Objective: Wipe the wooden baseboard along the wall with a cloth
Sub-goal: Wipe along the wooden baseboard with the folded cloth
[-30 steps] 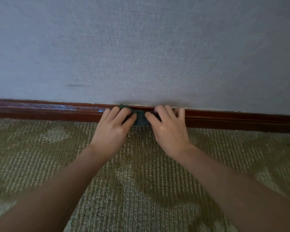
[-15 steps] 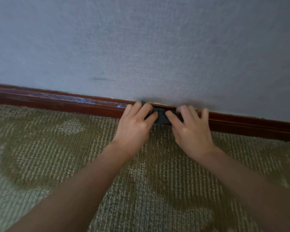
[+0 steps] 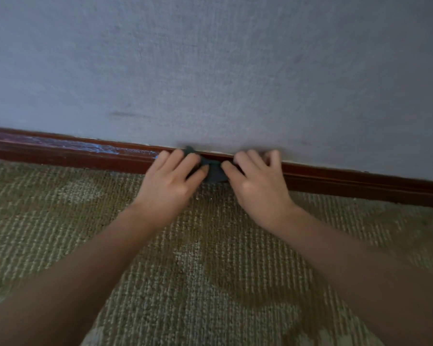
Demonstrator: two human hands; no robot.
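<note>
Ideally, both the left hand [image 3: 169, 182] and right hand [image 3: 259, 186], fingers curled and pressing the dark cloth [image 3: 214, 171] against the wooden baseboard [image 3: 348, 182] at the wall's foot, should slide together with even pressure, covering its top edge too.

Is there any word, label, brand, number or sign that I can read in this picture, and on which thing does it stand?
None: no readable text anywhere.
The grey textured wall bears only a faint dark smudge, no writing.
The dark red-brown wooden baseboard shows pale bluish streaks at its left part, no letters.
The small dark green cloth, pressed by the left hand and right hand, shows no label.
The olive patterned carpet has only woven shapes.
</note>
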